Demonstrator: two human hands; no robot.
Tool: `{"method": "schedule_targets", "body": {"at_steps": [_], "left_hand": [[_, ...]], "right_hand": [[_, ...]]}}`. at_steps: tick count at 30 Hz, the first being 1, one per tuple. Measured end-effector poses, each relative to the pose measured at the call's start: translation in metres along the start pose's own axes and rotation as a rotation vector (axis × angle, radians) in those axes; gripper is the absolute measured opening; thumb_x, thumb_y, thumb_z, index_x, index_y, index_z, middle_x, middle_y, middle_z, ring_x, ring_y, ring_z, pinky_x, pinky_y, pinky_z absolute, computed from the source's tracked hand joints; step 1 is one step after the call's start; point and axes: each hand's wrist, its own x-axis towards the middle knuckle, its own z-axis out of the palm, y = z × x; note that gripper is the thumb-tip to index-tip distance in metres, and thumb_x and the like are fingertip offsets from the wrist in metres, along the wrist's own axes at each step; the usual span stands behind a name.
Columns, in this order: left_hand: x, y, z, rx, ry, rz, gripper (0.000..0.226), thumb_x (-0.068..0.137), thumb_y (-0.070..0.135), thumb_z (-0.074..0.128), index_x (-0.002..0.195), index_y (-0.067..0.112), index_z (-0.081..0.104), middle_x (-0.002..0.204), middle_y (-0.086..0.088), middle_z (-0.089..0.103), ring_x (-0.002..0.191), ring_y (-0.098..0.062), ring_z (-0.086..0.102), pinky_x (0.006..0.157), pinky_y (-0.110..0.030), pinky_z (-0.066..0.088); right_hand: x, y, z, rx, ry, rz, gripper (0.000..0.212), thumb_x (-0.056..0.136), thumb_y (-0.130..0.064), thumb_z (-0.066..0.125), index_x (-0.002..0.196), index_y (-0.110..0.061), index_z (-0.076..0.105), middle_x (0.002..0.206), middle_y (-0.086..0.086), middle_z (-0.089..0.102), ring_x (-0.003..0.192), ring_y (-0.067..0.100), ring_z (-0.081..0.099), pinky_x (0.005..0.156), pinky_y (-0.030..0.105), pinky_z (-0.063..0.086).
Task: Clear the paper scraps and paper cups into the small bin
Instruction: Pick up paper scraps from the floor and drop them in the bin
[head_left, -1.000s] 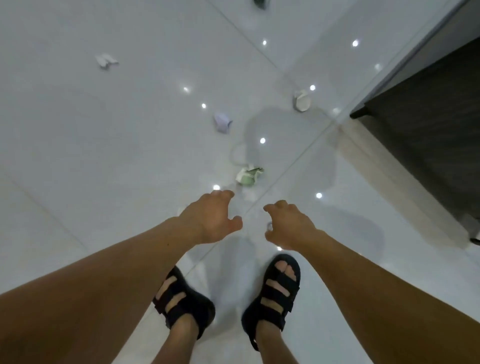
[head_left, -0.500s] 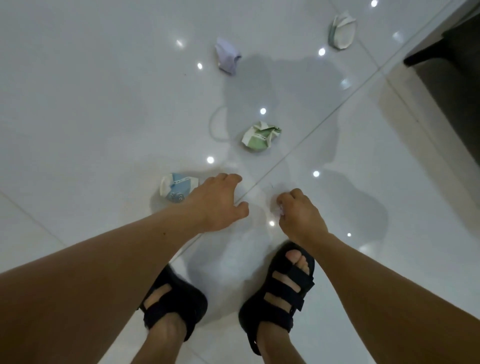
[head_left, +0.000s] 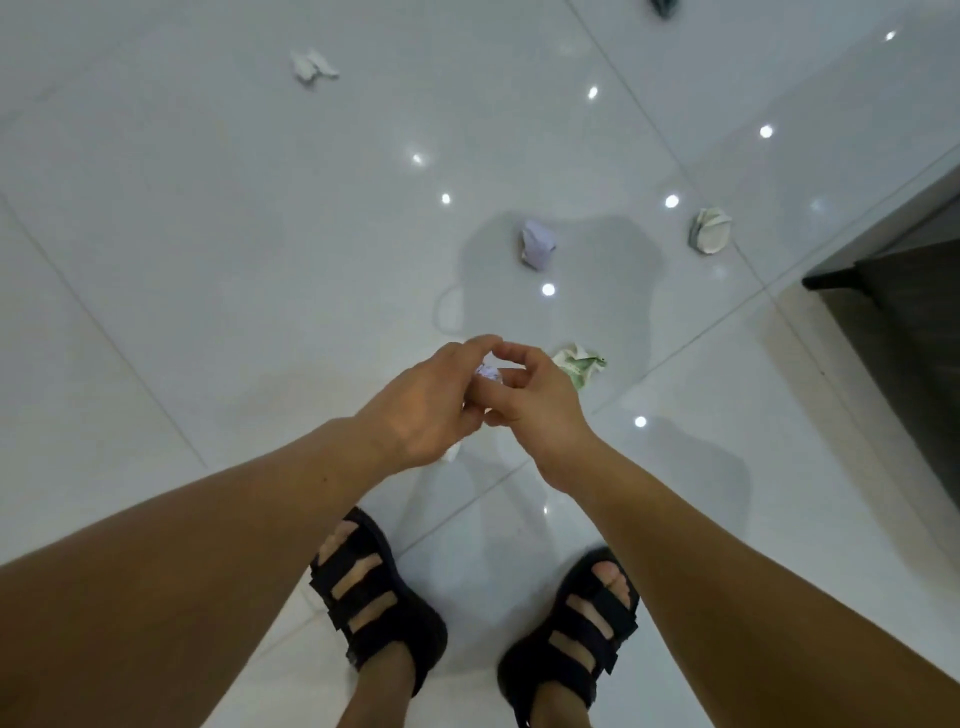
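Note:
My left hand (head_left: 421, 405) and my right hand (head_left: 535, 402) meet above the white tiled floor. Between their fingertips sits a small white crumpled paper scrap (head_left: 488, 373); fingers of both hands curl around it. A crumpled green paper cup (head_left: 579, 366) lies on the floor just right of my right hand. Farther off lie a lilac crumpled paper (head_left: 539, 244), a squashed white paper cup (head_left: 710, 230) and a white scrap (head_left: 313, 66). A white bit of something (head_left: 452, 452) peeks out under my left wrist. No bin is in view.
My feet in black sandals (head_left: 376, 597) stand on the glossy tiles below the hands. A dark piece of furniture (head_left: 909, 322) fills the right edge. A dark object (head_left: 665, 6) is cut off at the top edge.
My right hand has lifted a small scrap off the floor and both hands have come together around it. The view has tilted up; the blue cup is now hidden under my left arm.

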Motion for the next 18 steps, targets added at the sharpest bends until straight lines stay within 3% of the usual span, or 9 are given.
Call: {"method": "schedule_targets", "body": {"at_steps": [4, 6, 9, 11, 14, 18], "left_hand": [[-0.014, -0.038, -0.01, -0.023, 0.104, -0.068, 0.032, 0.096, 0.018, 0.048, 0.128, 0.018, 0.05, 0.127, -0.006, 0.052, 0.112, -0.024, 0.056, 0.093, -0.027, 0.041], [-0.019, -0.066, -0.008, -0.003, 0.152, -0.146, 0.023, 0.093, 0.015, 0.044, 0.114, 0.01, 0.054, 0.113, -0.012, 0.056, 0.103, -0.03, 0.058, 0.086, -0.032, 0.041], [-0.023, -0.107, 0.001, 0.012, 0.184, -0.219, 0.021, 0.09, 0.01, 0.042, 0.104, -0.002, 0.052, 0.102, -0.023, 0.054, 0.092, -0.038, 0.054, 0.079, -0.037, 0.043], [-0.025, -0.128, 0.009, 0.018, 0.22, -0.235, 0.023, 0.092, 0.011, 0.045, 0.11, 0.002, 0.055, 0.107, -0.015, 0.054, 0.098, -0.029, 0.057, 0.081, -0.029, 0.04], [-0.018, -0.15, 0.015, 0.029, 0.261, -0.237, 0.025, 0.091, 0.011, 0.046, 0.112, 0.004, 0.055, 0.113, -0.015, 0.054, 0.1, -0.026, 0.056, 0.08, -0.024, 0.037], [-0.013, -0.158, 0.011, 0.039, 0.307, -0.248, 0.043, 0.091, 0.008, 0.049, 0.134, 0.009, 0.048, 0.133, -0.013, 0.047, 0.114, -0.028, 0.053, 0.092, -0.025, 0.037]], "right_hand": [[0.017, 0.02, 0.017, -0.111, 0.026, -0.043, 0.053, 0.082, -0.024, 0.067, 0.132, -0.024, 0.049, 0.118, -0.002, 0.065, 0.098, 0.013, 0.066, 0.081, 0.03, 0.053], [0.03, 0.05, 0.023, -0.527, 0.081, -0.143, 0.061, 0.082, -0.029, 0.067, 0.138, -0.027, 0.044, 0.134, -0.004, 0.052, 0.111, 0.012, 0.056, 0.09, 0.03, 0.048], [0.051, 0.096, 0.036, -1.146, -0.051, -0.341, 0.079, 0.08, -0.043, 0.07, 0.147, -0.027, 0.031, 0.146, 0.0, 0.036, 0.129, 0.021, 0.037, 0.1, 0.038, 0.043], [0.067, 0.12, 0.047, -1.343, -0.115, -0.37, 0.085, 0.079, -0.045, 0.071, 0.148, -0.026, 0.026, 0.15, 0.003, 0.03, 0.132, 0.026, 0.032, 0.099, 0.042, 0.044], [0.083, 0.146, 0.063, -1.513, -0.109, -0.409, 0.075, 0.084, -0.034, 0.064, 0.147, -0.025, 0.026, 0.145, 0.004, 0.033, 0.124, 0.028, 0.036, 0.09, 0.04, 0.045], [0.094, 0.149, 0.07, -1.529, -0.071, -0.453, 0.06, 0.087, -0.024, 0.055, 0.144, -0.023, 0.036, 0.131, 0.007, 0.041, 0.112, 0.029, 0.041, 0.081, 0.037, 0.046]]}}
